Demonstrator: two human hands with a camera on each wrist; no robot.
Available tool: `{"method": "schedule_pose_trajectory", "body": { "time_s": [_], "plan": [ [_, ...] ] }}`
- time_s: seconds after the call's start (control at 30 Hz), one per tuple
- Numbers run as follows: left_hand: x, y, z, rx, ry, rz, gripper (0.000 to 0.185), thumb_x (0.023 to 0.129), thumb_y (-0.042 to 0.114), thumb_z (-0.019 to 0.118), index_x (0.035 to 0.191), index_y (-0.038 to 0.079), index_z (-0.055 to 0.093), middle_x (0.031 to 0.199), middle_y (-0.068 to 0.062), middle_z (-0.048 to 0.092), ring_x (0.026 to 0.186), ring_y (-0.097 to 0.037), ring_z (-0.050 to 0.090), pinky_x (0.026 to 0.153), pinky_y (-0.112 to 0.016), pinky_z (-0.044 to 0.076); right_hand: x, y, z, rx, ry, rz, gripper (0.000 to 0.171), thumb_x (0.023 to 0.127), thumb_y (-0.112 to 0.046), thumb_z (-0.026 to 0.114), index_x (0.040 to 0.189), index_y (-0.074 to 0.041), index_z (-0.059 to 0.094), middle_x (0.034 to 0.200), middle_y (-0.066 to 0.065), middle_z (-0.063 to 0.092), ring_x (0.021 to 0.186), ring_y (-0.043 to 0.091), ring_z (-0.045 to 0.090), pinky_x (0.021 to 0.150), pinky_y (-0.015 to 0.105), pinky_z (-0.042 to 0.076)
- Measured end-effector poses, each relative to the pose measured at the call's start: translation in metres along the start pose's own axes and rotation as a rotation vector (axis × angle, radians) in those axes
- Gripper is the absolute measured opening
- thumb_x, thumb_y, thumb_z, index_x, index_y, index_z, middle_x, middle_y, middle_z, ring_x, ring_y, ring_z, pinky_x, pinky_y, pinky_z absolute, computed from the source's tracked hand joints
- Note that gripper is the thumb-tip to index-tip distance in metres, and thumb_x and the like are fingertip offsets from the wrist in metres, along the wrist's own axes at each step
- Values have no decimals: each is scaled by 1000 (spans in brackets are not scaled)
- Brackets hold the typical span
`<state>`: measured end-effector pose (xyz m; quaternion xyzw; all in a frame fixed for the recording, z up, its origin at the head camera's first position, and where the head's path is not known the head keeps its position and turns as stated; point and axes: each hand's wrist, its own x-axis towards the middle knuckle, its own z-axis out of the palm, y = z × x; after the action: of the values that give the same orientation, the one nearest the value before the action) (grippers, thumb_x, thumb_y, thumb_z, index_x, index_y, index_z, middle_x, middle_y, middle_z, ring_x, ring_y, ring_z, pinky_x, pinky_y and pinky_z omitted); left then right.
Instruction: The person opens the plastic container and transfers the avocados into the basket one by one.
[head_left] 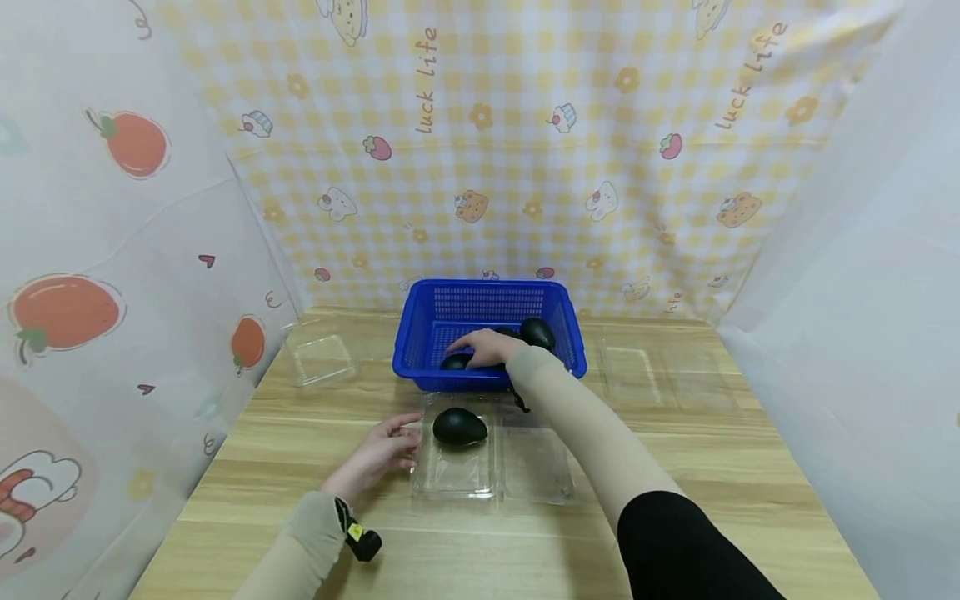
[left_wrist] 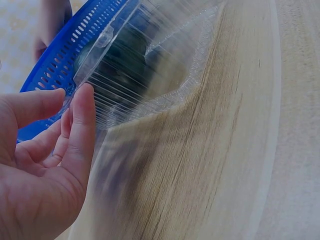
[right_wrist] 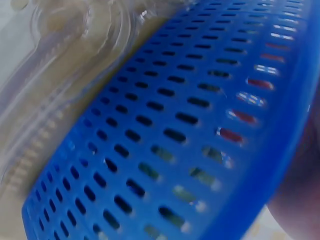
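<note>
Inside the blue basket (head_left: 487, 385) my right hand (head_left: 489, 347) curves its fingers round a dark avocado (head_left: 453, 362), thumb on one side. Two further avocados, one clearly visible (head_left: 537, 332), lie behind that hand. A clear plastic clamshell box (head_left: 459, 482) lies open in front of the basket, holding one dark avocado (head_left: 459, 427) in its left half. At the box's left edge my left hand (head_left: 381, 454) rests with loosely bent, parted fingers; in the left wrist view its fingertips meet the rim. The right wrist view shows mostly basket wall (right_wrist: 165, 115), with the right fingers hidden.
Another clear box (head_left: 324, 360) stands at the back left of the wooden table (head_left: 465, 554). A further open clear box (head_left: 633, 373) lies at the back right. Patterned cloth (head_left: 525, 167) hangs behind the table and at its sides.
</note>
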<state>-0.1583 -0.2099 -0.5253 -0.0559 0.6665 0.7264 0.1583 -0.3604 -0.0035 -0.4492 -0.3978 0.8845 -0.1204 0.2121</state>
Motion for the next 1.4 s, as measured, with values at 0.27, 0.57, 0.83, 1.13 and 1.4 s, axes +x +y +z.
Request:
{"method": "schedule_pose_trajectory", "body": {
  "time_s": [0.27, 0.57, 0.83, 1.13, 1.4],
  "plan": [
    [0, 0, 2, 11, -11, 12, 57, 96, 2, 54, 146, -8, 29, 103, -11, 58, 80, -16, 58, 66, -29, 55, -21, 2, -6, 60, 61, -43, 47, 98, -20, 57, 144, -19, 48, 146, 4, 46, 113, 20, 57, 94, 35, 44],
    [-1, 0, 0, 26, -5, 9, 56, 95, 1, 54, 145, -8, 30, 105, -14, 58, 81, -17, 59, 68, -30, 55, -63, -24, 17, -89, 251, -145, 69, 92, -55, 58, 150, -25, 38, 157, 7, 25, 140, 27, 30, 109, 45, 35],
    [1, 1, 0, 15, -6, 1, 56, 96, 0, 53, 146, -8, 30, 105, -13, 57, 80, -17, 58, 68, -30, 54, -91, -45, 51, -236, 338, -280, 68, 90, -50, 63, 149, -23, 40, 155, 9, 30, 137, 26, 36, 106, 45, 39],
    [2, 5, 0, 26, 4, -3, 55, 96, 0, 52, 146, -7, 31, 104, -12, 57, 81, -16, 58, 70, -31, 54, -94, -57, 83, -363, 320, -302, 68, 90, -49, 64, 149, -26, 39, 156, 8, 29, 140, 27, 31, 110, 43, 33],
    [3, 3, 1, 10, 6, -1, 55, 95, -1, 53, 144, -9, 32, 106, -14, 57, 79, -16, 59, 68, -30, 55, -89, -62, 101, -379, 277, -232, 71, 88, -50, 66, 149, -28, 39, 156, 4, 29, 140, 25, 31, 107, 47, 37]
  ]
}}
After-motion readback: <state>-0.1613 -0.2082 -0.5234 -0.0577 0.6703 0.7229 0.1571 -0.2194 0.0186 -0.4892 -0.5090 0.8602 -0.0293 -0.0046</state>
